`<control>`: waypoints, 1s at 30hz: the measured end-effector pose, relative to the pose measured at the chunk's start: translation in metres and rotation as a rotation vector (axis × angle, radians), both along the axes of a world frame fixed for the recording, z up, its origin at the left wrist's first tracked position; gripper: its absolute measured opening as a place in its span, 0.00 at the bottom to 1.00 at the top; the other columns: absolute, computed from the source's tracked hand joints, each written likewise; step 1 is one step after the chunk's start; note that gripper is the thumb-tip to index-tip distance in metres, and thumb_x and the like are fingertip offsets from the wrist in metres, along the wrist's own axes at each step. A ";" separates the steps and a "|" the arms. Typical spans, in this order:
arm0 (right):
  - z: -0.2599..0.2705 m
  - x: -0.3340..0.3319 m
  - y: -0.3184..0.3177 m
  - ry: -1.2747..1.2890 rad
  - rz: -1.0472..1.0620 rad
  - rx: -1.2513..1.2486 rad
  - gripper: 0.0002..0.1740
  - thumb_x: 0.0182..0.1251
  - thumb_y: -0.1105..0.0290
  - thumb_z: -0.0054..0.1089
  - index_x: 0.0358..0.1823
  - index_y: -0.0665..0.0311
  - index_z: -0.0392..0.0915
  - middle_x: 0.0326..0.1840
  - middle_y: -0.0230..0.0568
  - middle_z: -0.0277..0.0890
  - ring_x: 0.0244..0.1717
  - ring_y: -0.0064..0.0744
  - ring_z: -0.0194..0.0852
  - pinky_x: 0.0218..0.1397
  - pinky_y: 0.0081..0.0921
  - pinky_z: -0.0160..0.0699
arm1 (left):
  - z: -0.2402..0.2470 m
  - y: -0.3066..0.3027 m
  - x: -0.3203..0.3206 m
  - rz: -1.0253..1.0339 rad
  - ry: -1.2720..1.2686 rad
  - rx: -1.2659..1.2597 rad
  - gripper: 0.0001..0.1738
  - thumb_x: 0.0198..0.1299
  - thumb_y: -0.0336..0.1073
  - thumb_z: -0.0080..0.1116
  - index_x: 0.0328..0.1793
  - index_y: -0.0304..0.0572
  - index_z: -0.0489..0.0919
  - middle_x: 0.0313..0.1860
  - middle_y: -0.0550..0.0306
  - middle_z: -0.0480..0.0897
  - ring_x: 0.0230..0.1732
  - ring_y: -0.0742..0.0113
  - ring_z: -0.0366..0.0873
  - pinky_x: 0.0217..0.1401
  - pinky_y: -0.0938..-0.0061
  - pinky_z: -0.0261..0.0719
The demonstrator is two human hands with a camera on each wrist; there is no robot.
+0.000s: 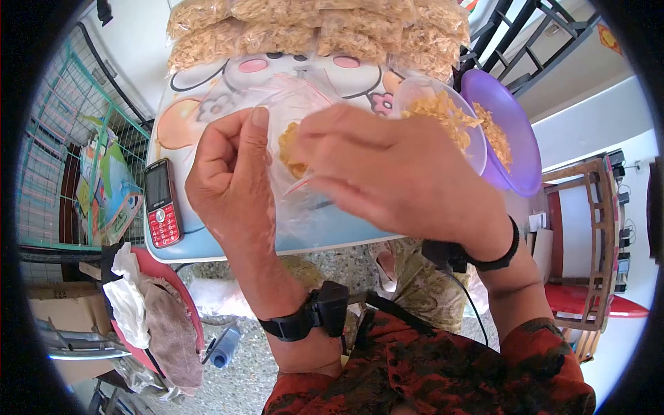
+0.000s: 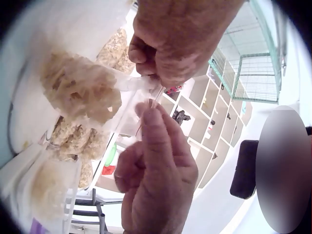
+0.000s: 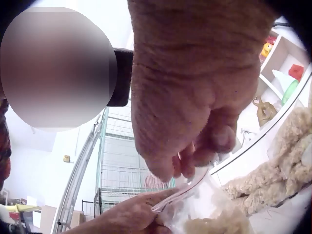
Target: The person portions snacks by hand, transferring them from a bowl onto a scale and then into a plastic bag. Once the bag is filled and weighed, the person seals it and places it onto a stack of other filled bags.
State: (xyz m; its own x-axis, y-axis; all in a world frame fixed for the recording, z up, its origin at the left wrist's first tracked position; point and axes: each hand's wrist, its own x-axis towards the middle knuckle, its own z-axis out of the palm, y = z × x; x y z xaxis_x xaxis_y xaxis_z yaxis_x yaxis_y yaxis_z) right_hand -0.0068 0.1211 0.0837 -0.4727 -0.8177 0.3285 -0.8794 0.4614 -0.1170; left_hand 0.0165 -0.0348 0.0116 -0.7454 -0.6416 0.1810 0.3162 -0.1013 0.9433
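Note:
A clear zip-seal bag (image 2: 80, 90) holds pale yellow, thin dried pieces. Its mouth carries a reddish seal line, plain in the right wrist view along the bag's edge (image 3: 180, 195). My left hand (image 1: 235, 173) pinches one end of that mouth, thumb up and fingers curled. Across from it my right hand (image 1: 401, 173), blurred in the head view, covers part of the bag. In the left wrist view the right hand (image 2: 158, 165) pinches the seal edge between thumb and forefinger, close to the left fingertips. Another clear plastic bag (image 1: 290, 90) lies just behind on the table.
Filled bags (image 1: 277, 41) are stacked along the table's far side. At the right stand a translucent bowl (image 1: 477, 149) and a purple basin (image 1: 529, 152), both with loose dried pieces. A red keypad phone (image 1: 163, 204) lies at the table's left edge, beside a green wire cage (image 1: 76, 138).

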 end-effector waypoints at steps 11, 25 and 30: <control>0.044 -0.012 0.055 -0.118 -0.125 -0.210 0.08 0.63 0.72 0.60 0.42 0.64 0.81 0.42 0.41 0.81 0.37 0.38 0.82 0.38 0.29 0.80 | -0.003 0.001 -0.002 0.152 0.051 -0.050 0.12 0.68 0.38 0.60 0.47 0.37 0.85 0.23 0.74 0.71 0.23 0.87 0.60 0.24 0.88 0.53; 0.013 -0.031 0.172 0.141 -0.525 0.200 0.11 0.57 0.71 0.64 0.42 0.62 0.80 0.41 0.42 0.76 0.42 0.46 0.79 0.43 0.37 0.78 | -0.003 0.010 -0.006 0.080 0.025 0.046 0.13 0.68 0.34 0.59 0.51 0.29 0.81 0.45 0.56 0.84 0.45 0.76 0.78 0.49 0.84 0.76; 0.000 -0.040 0.166 0.215 -0.542 0.250 0.09 0.56 0.69 0.63 0.37 0.63 0.77 0.36 0.42 0.71 0.40 0.46 0.78 0.42 0.40 0.78 | -0.002 0.017 -0.009 0.077 0.036 0.055 0.13 0.68 0.34 0.60 0.51 0.29 0.81 0.46 0.56 0.84 0.45 0.76 0.78 0.49 0.84 0.76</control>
